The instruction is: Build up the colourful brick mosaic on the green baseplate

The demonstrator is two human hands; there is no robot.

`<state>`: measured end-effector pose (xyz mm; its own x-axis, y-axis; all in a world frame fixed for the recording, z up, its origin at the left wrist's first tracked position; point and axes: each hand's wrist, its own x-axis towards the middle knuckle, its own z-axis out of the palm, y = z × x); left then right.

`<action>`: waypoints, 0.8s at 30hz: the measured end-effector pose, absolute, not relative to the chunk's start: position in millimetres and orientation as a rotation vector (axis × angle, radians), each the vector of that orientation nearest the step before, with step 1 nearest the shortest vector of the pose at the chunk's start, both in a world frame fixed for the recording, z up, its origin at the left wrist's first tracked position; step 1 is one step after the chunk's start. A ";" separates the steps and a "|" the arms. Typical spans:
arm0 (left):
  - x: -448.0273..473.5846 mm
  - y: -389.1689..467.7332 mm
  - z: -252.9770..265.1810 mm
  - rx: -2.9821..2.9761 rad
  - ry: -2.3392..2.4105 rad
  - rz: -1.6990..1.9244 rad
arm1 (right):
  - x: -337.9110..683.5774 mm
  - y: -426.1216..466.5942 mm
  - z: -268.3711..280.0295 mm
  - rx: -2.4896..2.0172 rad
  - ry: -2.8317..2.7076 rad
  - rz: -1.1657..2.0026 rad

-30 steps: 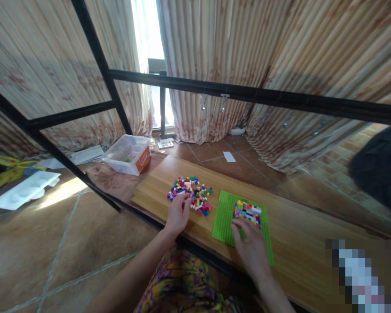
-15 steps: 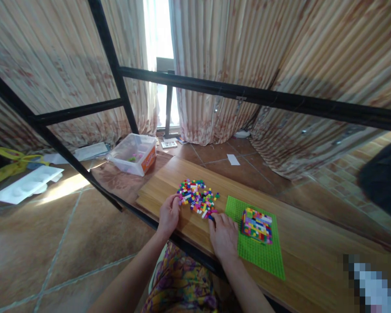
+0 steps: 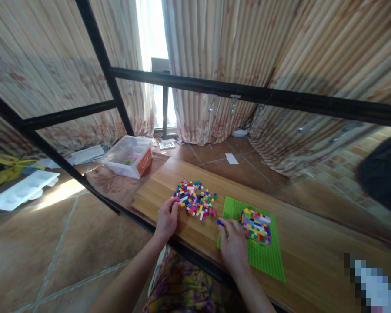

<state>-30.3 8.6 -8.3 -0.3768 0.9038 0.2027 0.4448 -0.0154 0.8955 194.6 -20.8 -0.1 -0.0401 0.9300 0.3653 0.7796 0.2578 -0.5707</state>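
Observation:
A heap of small loose building bricks (image 3: 195,200) in many colours lies on the wooden table (image 3: 156,184). My right hand (image 3: 234,243) pinches a blue building brick (image 3: 219,222) between thumb and fingertips, over the left edge of the green baseplate (image 3: 263,261). On that plate stands a block of stacked multicoloured bricks (image 3: 256,227), just right of my right hand. My left hand (image 3: 167,219) rests at the near left edge of the heap with its fingers closed together; whatever is between the fingertips is too small to make out.
A clear plastic box (image 3: 126,156) with a few pieces inside stands on a brown mat beyond the table's left end. A black metal bar (image 3: 188,82) crosses in front of the curtains. A white tray (image 3: 22,189) lies on the tiled floor at left.
My right hand has moved from the heap's edge rightward to the baseplate, carrying the blue building brick. My left hand stays by the heap. The view has shifted slightly.

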 end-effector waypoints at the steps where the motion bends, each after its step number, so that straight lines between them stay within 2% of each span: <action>1: -30.4 8.6 -8.4 1.407 1.827 1.372 | 201.0 -24.0 3.9 -1.564 -1.811 0.296; 7: -32.1 9.8 -5.5 1.402 1.843 1.321 | 249.1 -40.8 30.7 -1.622 -1.618 0.306; 13: -33.9 11.2 -5.3 1.426 1.867 1.278 | 300.8 -34.3 27.0 -1.800 -1.427 0.364; 24: -30.2 10.5 5.4 1.428 1.909 1.260 | 306.8 15.7 34.8 -1.667 -1.760 0.284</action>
<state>-30.2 10.5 5.4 -0.3689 0.9145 0.1662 0.5125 0.0510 0.8572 306.8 15.7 34.8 0.0591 0.9439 0.3249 0.7938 0.1529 -0.5886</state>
